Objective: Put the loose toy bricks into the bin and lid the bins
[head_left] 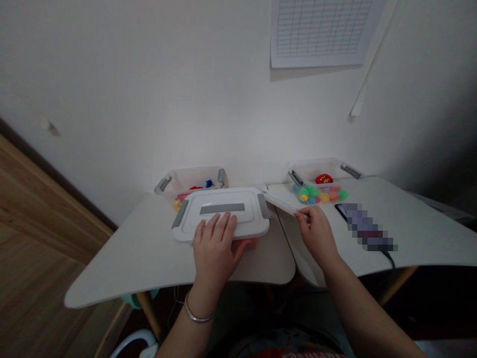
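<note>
"Left side?"
"The left hand [214,243] lies on a white lid with grey handles [223,199]. Its fingers [219,226] are slightly spread, pads on top near the lid's front edge, thumb well apart from them. No clear clamp."

"Where's that lid?"
"Flat under those fingers, covering the front of a clear plastic bin [194,176]. Small red and blue pieces [199,185] show just past the fingertips, beyond the lid."

"Right side?"
"The right hand [315,236] has its thumb and fingertips [303,216] together, pinched on the edge of a second white lid [281,204], which is tilted and seen nearly edge-on."

"Nearby?"
"Just ahead of that pinch, a second clear bin [316,170] holds coloured pom-poms [320,195] and a red object [323,179]. Right of the fingers, a pixelated object [367,226] lies on the white desk [413,233]."
</note>
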### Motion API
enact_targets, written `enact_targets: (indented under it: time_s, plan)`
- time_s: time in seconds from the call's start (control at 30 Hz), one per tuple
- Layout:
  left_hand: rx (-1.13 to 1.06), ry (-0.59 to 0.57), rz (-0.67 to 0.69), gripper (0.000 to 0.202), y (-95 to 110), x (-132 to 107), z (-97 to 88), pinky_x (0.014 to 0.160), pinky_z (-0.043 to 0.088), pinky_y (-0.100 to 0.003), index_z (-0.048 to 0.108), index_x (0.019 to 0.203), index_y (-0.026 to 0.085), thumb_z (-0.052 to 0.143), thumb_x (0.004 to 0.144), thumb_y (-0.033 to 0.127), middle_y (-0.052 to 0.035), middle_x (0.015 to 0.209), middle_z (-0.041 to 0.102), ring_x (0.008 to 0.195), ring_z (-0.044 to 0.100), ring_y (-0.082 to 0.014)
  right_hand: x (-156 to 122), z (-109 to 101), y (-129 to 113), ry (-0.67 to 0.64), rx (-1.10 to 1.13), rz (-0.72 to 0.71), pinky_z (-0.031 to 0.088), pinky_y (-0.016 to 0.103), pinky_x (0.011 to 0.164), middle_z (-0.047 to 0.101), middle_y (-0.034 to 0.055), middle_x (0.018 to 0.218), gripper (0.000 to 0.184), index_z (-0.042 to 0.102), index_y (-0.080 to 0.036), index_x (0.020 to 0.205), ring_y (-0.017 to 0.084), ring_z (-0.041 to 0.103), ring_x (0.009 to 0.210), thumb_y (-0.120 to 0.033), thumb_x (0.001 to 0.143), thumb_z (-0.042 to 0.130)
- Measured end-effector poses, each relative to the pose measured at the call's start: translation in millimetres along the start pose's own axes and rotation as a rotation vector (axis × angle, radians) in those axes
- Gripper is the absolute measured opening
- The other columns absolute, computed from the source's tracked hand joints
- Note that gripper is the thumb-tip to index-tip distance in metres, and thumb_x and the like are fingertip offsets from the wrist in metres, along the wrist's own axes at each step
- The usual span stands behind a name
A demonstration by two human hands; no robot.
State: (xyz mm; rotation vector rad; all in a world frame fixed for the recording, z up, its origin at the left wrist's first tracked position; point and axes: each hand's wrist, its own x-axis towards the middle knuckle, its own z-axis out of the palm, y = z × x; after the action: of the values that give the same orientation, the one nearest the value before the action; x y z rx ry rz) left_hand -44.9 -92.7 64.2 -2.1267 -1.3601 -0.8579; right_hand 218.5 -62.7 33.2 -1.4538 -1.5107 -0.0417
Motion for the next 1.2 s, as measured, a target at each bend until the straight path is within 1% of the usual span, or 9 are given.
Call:
enact_targets:
  time_s: [0.23, 0.33, 0.47, 0.57, 0.7, 0.77, 0.9, 1.1, 1.2]
  plan:
    - [0.004, 0.032, 0.109, 0.038, 0, 3, 6.4, 0.093, 0.037, -0.045, 0.06, 0.119, 0.019, 0.055, 0.088, 0.039, -0.0086, 0.123, 0.064, 0.11, 0.057, -0.0287, 8, -9, 2, 0.095, 0.142, 0.262, 0.04, 0.033, 0.066, 0.059, 0.0041, 0.076, 0.025, 0.058, -0.018, 0.079, 0.018, 0.051, 0.068, -0.043, 0.081, 0.053]
    - [-0.025, 0.075, 0.13, 0.038, 9, 3, 10.8, 0.094, 0.036, -0.045, 0.06, 0.118, 0.019, 0.054, 0.088, 0.041, -0.009, 0.122, 0.065, 0.109, 0.058, -0.0278, 13, -12, 12, 0.161, 0.254, 0.377, 0.04, 0.033, 0.067, 0.059, 0.0021, 0.073, 0.031, 0.058, -0.018, 0.078, 0.018, 0.052, 0.068, -0.049, 0.079, 0.054]
    - [-0.063, 0.106, 0.108, 0.04, 27, 6, 17.7, 0.097, 0.033, -0.046, 0.06, 0.118, 0.019, 0.055, 0.087, 0.043, -0.0098, 0.121, 0.065, 0.11, 0.057, -0.0274, 16, -18, 16, 0.272, 0.372, 0.432, 0.041, 0.033, 0.072, 0.059, 0.0005, 0.072, 0.036, 0.057, -0.018, 0.077, 0.017, 0.054, 0.071, -0.053, 0.079, 0.054]
    - [-0.09, 0.111, 0.122, 0.041, 43, 11, 24.9, 0.1, 0.032, -0.048, 0.06, 0.119, 0.016, 0.053, 0.088, 0.043, -0.0112, 0.121, 0.065, 0.112, 0.056, -0.0279, 14, -22, 8, 0.34, 0.401, 0.417, 0.043, 0.033, 0.073, 0.059, 0.0002, 0.073, 0.037, 0.056, -0.018, 0.077, 0.017, 0.055, 0.072, -0.055, 0.078, 0.055]
    - [-0.115, 0.092, 0.134, 0.046, 58, 19, 36.1, 0.104, 0.031, -0.05, 0.057, 0.121, 0.012, 0.05, 0.088, 0.043, -0.0134, 0.126, 0.062, 0.117, 0.053, -0.0297, 13, -26, -7, 0.438, 0.407, 0.286, 0.044, 0.035, 0.078, 0.06, 0.0017, 0.08, 0.033, 0.056, -0.018, 0.081, 0.017, 0.057, 0.077, -0.05, 0.08, 0.058]
    - [-0.132, 0.047, 0.14, 0.049, 61, 25, 41.2, 0.106, 0.03, -0.051, 0.055, 0.124, 0.012, 0.048, 0.089, 0.044, -0.0137, 0.129, 0.059, 0.12, 0.051, -0.0303, 14, -28, -11, 0.436, 0.409, 0.22, 0.045, 0.036, 0.079, 0.06, 0.0018, 0.08, 0.029, 0.056, -0.018, 0.08, 0.017, 0.058, 0.078, -0.047, 0.081, 0.059]
    - [-0.164, -0.04, 0.142, 0.049, 62, 39, 53.4, 0.109, 0.03, -0.051, 0.051, 0.129, 0.013, 0.045, 0.09, 0.042, -0.0135, 0.134, 0.055, 0.125, 0.047, -0.0296, 15, -28, -14, 0.421, 0.414, 0.145, 0.046, 0.039, 0.083, 0.06, 0.0026, 0.081, 0.025, 0.056, -0.019, 0.079, 0.018, 0.059, 0.081, -0.044, 0.082, 0.059]
    - [-0.186, -0.047, 0.161, 0.042, 57, 57, 81.6, 0.116, 0.021, -0.051, 0.047, 0.133, 0.014, 0.04, 0.093, 0.027, -0.011, 0.136, 0.053, 0.132, 0.041, -0.025, 15, -28, -13, 0.495, 0.385, 0.12, 0.045, 0.041, 0.083, 0.06, 0.003, 0.083, 0.023, 0.053, -0.02, 0.08, 0.019, 0.059, 0.083, -0.042, 0.082, 0.058]
    - [-0.216, -0.057, 0.173, 0.041, 53, 63, 90.8, 0.117, 0.016, -0.054, 0.049, 0.132, 0.021, 0.038, 0.093, 0.018, -0.007, 0.135, 0.055, 0.137, 0.035, -0.0216, 15, -28, -11, 0.521, 0.386, 0.112, 0.045, 0.04, 0.083, 0.06, 0.003, 0.084, 0.021, 0.053, -0.019, 0.081, 0.019, 0.059, 0.082, -0.04, 0.083, 0.058]
